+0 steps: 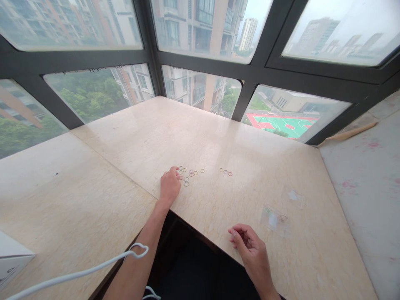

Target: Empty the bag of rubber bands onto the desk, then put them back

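My left hand [170,184] rests on the stone-like counter. Its fingertips are apart and touch or nearly touch the left edge of a cluster of small thin coloured rings [191,173]. One pale ring [180,172] lies right by those fingertips. Two joined rings [186,181] sit just below the cluster, and a single yellow ring [202,171] lies to its right. Farther right, a row of three touching rings [226,172] goes from yellow-green to red. My right hand [250,248] is held near the counter's front edge, fingers curled together, with nothing visible in it.
Two clear plastic bags [275,221] lie at the right, the nearer one with small rings inside. A white box [14,258] stands at the lower left, and a white cable [78,273] crosses by my left forearm. Dark window frames [200,62] border the counter [131,141].
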`<state>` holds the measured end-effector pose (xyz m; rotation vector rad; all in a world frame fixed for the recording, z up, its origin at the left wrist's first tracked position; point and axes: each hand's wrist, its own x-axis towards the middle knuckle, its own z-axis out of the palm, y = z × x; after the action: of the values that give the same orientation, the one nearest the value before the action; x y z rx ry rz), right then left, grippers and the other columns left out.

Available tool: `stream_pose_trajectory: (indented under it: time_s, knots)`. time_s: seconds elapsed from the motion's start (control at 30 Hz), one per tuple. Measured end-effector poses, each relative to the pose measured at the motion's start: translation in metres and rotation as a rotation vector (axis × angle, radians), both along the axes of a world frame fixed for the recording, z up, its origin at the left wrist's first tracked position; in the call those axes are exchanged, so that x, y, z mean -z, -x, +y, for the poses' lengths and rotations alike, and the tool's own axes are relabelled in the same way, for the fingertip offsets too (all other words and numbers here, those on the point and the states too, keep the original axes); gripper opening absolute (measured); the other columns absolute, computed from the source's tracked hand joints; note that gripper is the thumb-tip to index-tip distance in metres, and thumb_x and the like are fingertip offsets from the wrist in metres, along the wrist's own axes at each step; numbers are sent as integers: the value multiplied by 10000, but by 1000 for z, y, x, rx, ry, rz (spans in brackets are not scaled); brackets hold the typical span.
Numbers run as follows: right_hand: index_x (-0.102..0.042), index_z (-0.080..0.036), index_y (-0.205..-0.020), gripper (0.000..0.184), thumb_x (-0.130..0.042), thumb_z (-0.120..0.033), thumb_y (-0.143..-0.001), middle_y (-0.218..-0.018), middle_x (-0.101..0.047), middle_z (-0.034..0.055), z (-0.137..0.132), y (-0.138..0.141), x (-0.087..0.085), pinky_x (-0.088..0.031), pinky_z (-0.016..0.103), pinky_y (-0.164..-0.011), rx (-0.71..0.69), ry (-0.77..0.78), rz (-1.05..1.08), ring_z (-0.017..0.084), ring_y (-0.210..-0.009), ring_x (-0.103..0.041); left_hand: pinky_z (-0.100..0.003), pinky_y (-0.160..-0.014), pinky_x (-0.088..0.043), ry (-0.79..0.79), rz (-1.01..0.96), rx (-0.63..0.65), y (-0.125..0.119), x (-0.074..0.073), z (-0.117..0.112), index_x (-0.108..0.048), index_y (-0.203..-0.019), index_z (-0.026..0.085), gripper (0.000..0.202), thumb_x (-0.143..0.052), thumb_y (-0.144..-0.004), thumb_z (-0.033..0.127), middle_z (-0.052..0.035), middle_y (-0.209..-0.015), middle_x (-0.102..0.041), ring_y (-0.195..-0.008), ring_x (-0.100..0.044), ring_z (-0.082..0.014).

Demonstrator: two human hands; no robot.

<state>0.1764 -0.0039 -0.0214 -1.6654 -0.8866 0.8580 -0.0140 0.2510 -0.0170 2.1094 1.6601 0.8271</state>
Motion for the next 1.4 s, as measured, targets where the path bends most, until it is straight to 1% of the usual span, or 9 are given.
stream_pose_trajectory:
  time_s: [0.17,0.37,0.5,0.7,0.87,1.07,1.23,1.33,1.4]
  knots:
    - [-626,-168,-930,318,-608,-478,-861,-791,-646,71,0,0,-1,-534,270,-637,-2,9,-1,182,-721,-634,-391,-784,-431,-14,-81,2,3,-2,-4,-598,-999,173,299,-440,-793,24,-75,-825,-634,-836,-557,-267]
    - [-629,-167,-925,332,-606,-492,-857,-790,-652,75,-1,0,-1,-517,266,-629,3,26,-6,180,-714,-632,-365,-804,-449,22,-326,83,-12,-18,-20,-614,-951,175,261,-422,-834,43,-78,-961,-624,-850,-586,-217]
    - [-629,-170,-928,323,-607,-484,-858,-822,-663,81,2,2,-1,-516,268,-642,9,32,7,182,-720,-641,-330,-788,-456,52,-432,235,-53,-25,-30,-621,-970,158,262,-426,-855,25,-71,-899,-613,-801,-582,-183]
    - [-634,-172,-899,291,-593,-458,-873,-794,-651,68,4,4,-6,-519,245,-634,-7,-3,26,169,-707,-636,-310,-810,-452,84,-377,505,-144,-23,-30,-609,-1047,141,254,-490,-867,8,-77,-918,-633,-858,-587,-180]
    - [-632,-170,-870,267,-571,-429,-893,-746,-624,47,3,5,-9,-516,222,-619,-40,-43,15,145,-680,-606,-309,-806,-460,102,-280,531,-181,-22,-23,-604,-1072,103,272,-602,-821,0,-103,-990,-643,-846,-608,-175]
    - [-638,-171,-869,221,-561,-375,-905,-752,-622,40,3,4,-10,-507,223,-627,-51,-75,20,137,-675,-598,-338,-827,-460,94,-204,519,-181,-26,-17,-652,-996,129,170,-649,-831,89,-80,-930,-682,-839,-629,-196]
    - [-643,-178,-869,189,-563,-345,-907,-763,-623,32,4,4,-8,-502,225,-641,-54,-78,23,131,-682,-591,-324,-834,-450,-7,-202,476,-164,-33,-20,-657,-1050,134,197,-626,-856,114,-76,-987,-681,-880,-625,-189]
    - [-641,-179,-862,185,-567,-343,-905,-751,-613,26,3,4,-8,-499,224,-635,-53,-76,19,127,-670,-581,-281,-737,-450,17,-293,429,-141,-43,-30,-650,-1089,147,254,-643,-836,121,-34,-919,-674,-687,-579,-129]
    - [-640,-179,-857,191,-563,-346,-907,-745,-609,24,4,4,-9,-495,224,-629,-50,-70,11,126,-663,-577,-261,-661,-427,37,-362,357,-120,-50,-41,-676,-1017,171,170,-637,-852,191,2,-792,-653,-593,-520,-111]
